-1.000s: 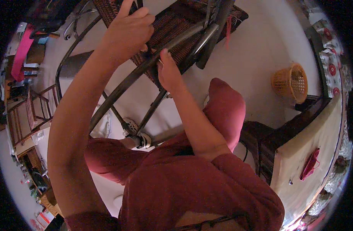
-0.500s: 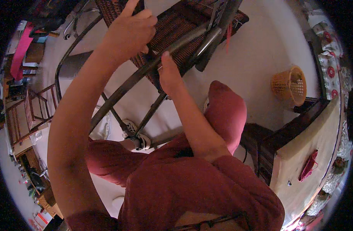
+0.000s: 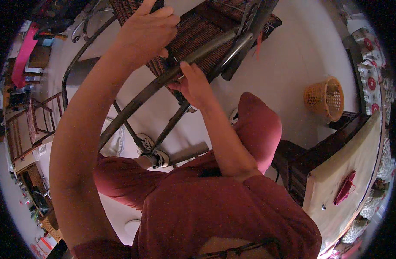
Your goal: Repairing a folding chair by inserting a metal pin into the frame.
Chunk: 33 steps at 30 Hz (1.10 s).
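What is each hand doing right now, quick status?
Left hand: closed over the top edge of the woven chair seat.
Right hand: fingers curled at the dark metal tube of the chair frame; a full grip cannot be told.

Woven chair seat [image 3: 193, 34] ahead of me, tipped up, metal frame bar [image 3: 163, 80] crossing below it. My left hand [image 3: 148, 32] on the seat's left edge; right hand [image 3: 193, 84] just right, at the bar. Basket [image 3: 325, 98] on floor, far right.
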Each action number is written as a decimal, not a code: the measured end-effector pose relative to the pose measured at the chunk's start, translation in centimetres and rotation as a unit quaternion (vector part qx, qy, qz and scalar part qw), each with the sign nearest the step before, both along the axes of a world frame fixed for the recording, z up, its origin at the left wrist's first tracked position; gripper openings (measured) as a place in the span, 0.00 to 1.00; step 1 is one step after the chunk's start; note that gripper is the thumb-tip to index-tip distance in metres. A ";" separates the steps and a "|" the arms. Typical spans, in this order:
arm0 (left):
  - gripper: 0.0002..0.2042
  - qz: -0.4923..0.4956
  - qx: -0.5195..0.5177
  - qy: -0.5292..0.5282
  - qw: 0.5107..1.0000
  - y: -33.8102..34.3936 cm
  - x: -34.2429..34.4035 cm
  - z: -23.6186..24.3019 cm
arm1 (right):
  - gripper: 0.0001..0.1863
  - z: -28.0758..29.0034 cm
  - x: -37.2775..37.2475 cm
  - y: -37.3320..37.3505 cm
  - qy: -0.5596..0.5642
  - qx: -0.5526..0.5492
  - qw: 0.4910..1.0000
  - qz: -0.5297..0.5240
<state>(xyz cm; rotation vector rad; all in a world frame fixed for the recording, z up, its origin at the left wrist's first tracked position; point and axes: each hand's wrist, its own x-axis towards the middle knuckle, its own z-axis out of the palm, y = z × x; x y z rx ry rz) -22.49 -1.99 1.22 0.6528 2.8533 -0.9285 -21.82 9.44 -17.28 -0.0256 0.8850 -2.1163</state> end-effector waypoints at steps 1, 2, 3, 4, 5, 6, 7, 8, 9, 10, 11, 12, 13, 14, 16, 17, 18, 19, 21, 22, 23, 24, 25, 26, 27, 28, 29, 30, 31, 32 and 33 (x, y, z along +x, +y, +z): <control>0.13 -0.001 0.001 -0.001 1.000 0.0 0.0 0.1 | 0.11 -0.1 0.0 0.0 0.000 -0.005 1.000 0.007; 0.13 -0.002 0.015 0.002 1.000 -0.1 -0.1 0.3 | 0.11 -0.2 -0.1 0.0 -0.004 -0.001 1.000 0.010; 0.13 -0.003 0.028 0.005 1.000 -0.1 -0.2 0.4 | 0.11 -0.2 -0.1 0.1 0.000 -0.007 1.000 0.014; 0.13 -0.001 0.030 0.006 1.000 -0.1 -0.3 0.5 | 0.11 -0.2 -0.1 0.0 0.016 -0.013 1.000 0.020; 0.13 0.006 0.012 -0.003 1.000 -0.1 -0.6 0.8 | 0.10 -0.1 -0.1 0.0 0.032 -0.020 0.999 0.028; 0.13 0.015 -0.007 -0.012 1.000 -0.2 -0.6 1.0 | 0.10 0.0 0.0 -0.1 0.035 -0.019 0.999 0.031; 0.13 0.020 -0.006 -0.010 1.000 -0.2 -0.6 1.1 | 0.11 0.0 0.1 -0.1 0.040 -0.020 0.999 0.021; 0.13 0.019 -0.019 -0.002 1.000 -0.3 -0.7 1.3 | 0.11 0.1 0.1 -0.2 0.052 -0.044 0.998 0.016; 0.13 0.018 -0.033 0.006 0.999 -0.4 -0.7 1.4 | 0.11 0.2 0.1 -0.3 0.046 -0.020 0.999 0.014; 0.13 0.020 -0.032 0.007 0.999 -0.4 -0.7 1.4 | 0.11 0.2 0.1 -0.4 0.122 0.023 0.992 0.013; 0.13 0.024 -0.018 -0.006 1.000 -0.6 -0.7 1.4 | 0.11 0.2 0.1 -0.4 0.167 0.096 0.981 0.011; 0.12 0.027 -0.003 -0.020 0.999 -0.7 -0.6 1.4 | 0.11 0.2 0.0 -0.4 0.198 0.067 0.978 0.016; 0.12 0.029 -0.002 -0.020 0.999 -0.8 -0.6 1.3 | 0.10 0.1 0.0 -0.4 0.113 0.016 0.993 0.019; 0.11 0.017 0.011 -0.015 1.000 -0.8 -0.7 1.1 | 0.10 0.0 -0.1 -0.3 0.023 -0.041 0.999 0.025; 0.11 0.005 0.023 -0.010 1.000 -0.8 -0.5 0.8 | 0.10 -0.2 -0.3 0.0 0.070 -0.007 0.997 0.031; 0.10 -0.013 0.034 0.012 0.999 -0.8 -0.4 0.7 | 0.10 -0.3 -0.4 0.0 0.114 0.020 0.992 0.041; 0.09 -0.032 0.043 0.034 0.998 -0.9 -0.3 0.6 | 0.10 -0.5 -0.4 0.1 0.114 0.020 0.992 0.041; 0.09 -0.032 0.044 0.035 0.998 -0.9 -0.2 0.5 | 0.11 -0.6 -0.5 0.1 0.116 0.045 0.991 0.045; 0.09 -0.002 0.044 0.017 0.999 -0.8 0.0 0.2 | 0.12 -0.7 -0.6 0.0 0.117 0.070 0.989 0.050; 0.09 0.000 0.044 0.017 0.999 -0.8 0.1 0.1 | 0.13 -0.7 -0.7 -0.1 0.174 0.084 0.981 0.035; 0.09 -0.003 0.044 0.030 0.999 -0.7 0.1 0.0 | 0.13 -0.7 -0.7 -0.1 0.177 0.126 0.976 0.031; 0.09 -0.006 0.044 0.042 0.998 -0.8 0.2 0.0 | 0.13 -0.6 -0.7 -0.2 0.230 0.097 0.968 0.021; 0.09 -0.004 0.044 0.042 0.998 -0.8 0.2 0.0 | 0.14 -0.5 -0.7 0.0 0.160 0.080 0.983 0.046; 0.09 -0.007 0.050 0.032 0.998 -0.9 0.3 0.0 | 0.14 -0.3 -0.7 0.1 0.090 0.061 0.992 0.070; 0.09 -0.010 0.055 0.023 0.998 -1.0 0.3 0.1 | 0.14 -0.1 -0.7 0.2 0.090 0.061 0.991 0.071; 0.09 -0.009 0.055 0.024 0.998 -1.0 0.3 0.0 | 0.14 0.1 -0.6 0.2 0.092 0.076 0.991 0.067; 0.09 -0.013 0.058 0.030 0.998 -1.0 0.3 0.0 | 0.14 0.3 -0.6 0.2 0.093 0.092 0.989 0.062; 0.09 -0.018 0.061 0.036 0.997 -0.9 0.2 0.0 | 0.14 0.4 -0.6 0.1 0.094 0.092 0.989 0.063; 0.09 -0.018 0.061 0.036 0.997 -0.9 0.2 0.0 | 0.14 0.5 -0.5 0.1 0.098 0.099 0.989 0.057; 0.11 -0.002 0.052 0.013 0.999 -0.9 0.2 -0.1 | 0.13 0.5 -0.5 0.1 0.101 0.103 0.988 0.052; 0.12 0.014 0.043 -0.011 0.999 -0.9 0.2 -0.2 | 0.13 0.5 -0.4 0.1 0.102 0.108 0.988 0.051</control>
